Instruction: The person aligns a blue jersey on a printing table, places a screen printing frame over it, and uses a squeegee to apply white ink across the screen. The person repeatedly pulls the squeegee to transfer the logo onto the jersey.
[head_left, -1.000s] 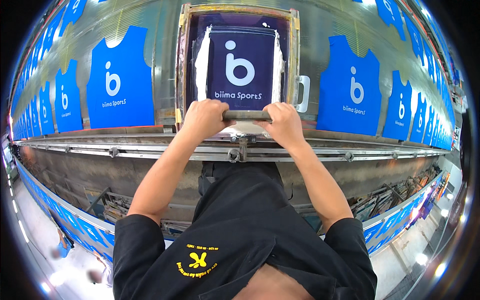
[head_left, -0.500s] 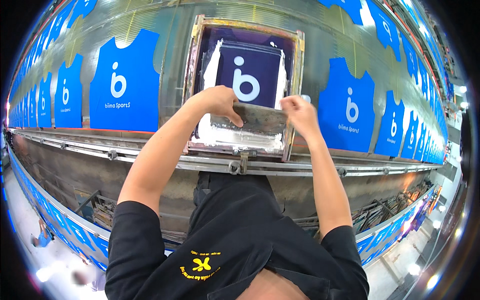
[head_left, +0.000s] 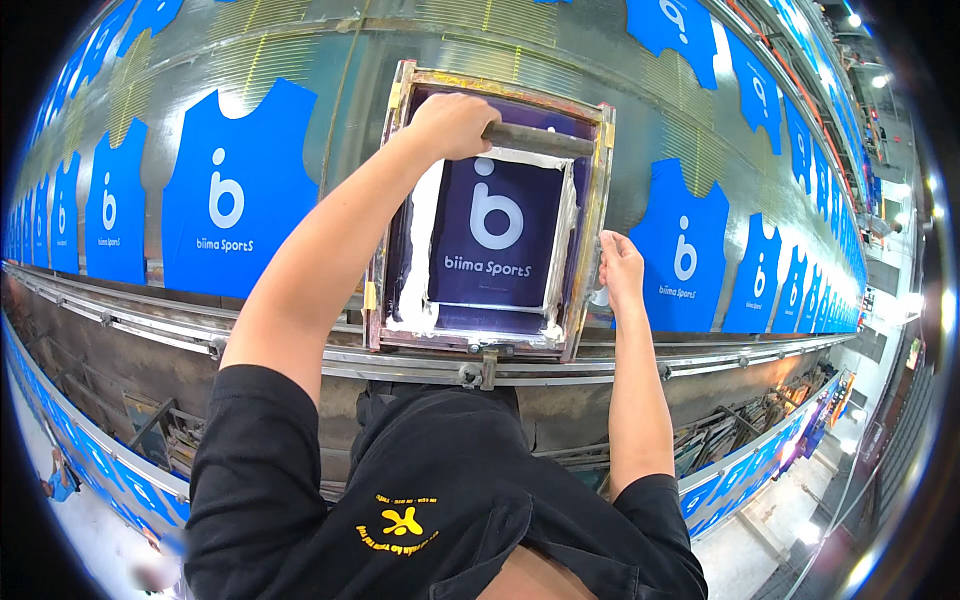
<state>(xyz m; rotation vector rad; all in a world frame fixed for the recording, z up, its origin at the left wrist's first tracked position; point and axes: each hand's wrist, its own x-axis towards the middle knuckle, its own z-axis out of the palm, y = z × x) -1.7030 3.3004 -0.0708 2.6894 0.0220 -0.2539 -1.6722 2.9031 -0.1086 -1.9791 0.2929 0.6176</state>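
A screen-printing frame [head_left: 597, 190] rests on the long table before me. Its dark purple mesh carries a pale rounded design with lettering, and white ink [head_left: 416, 275] lies thick along the sides and near edge. At the frame's far end, my left hand [head_left: 455, 125] is closed around the left end of a squeegee [head_left: 545, 140], a long flat bar lying across the mesh. My right hand [head_left: 622, 265] has its fingers curled together against the frame's right side. What they grip, if anything, is hidden; a small pale piece shows just below them.
Blue sleeveless shirt panels [head_left: 240, 195] with white prints lie in rows along the table, another panel [head_left: 690, 240] just right of the frame. A metal rail [head_left: 280, 328] runs along the table's near edge, with a clamp [head_left: 488, 368] at the frame. Further tables with blue panels stand beyond.
My left hand has carried the squeegee from the frame's near part to its far end, uncovering the lettering. The right hand has left the squeegee's right end for the frame's right side.
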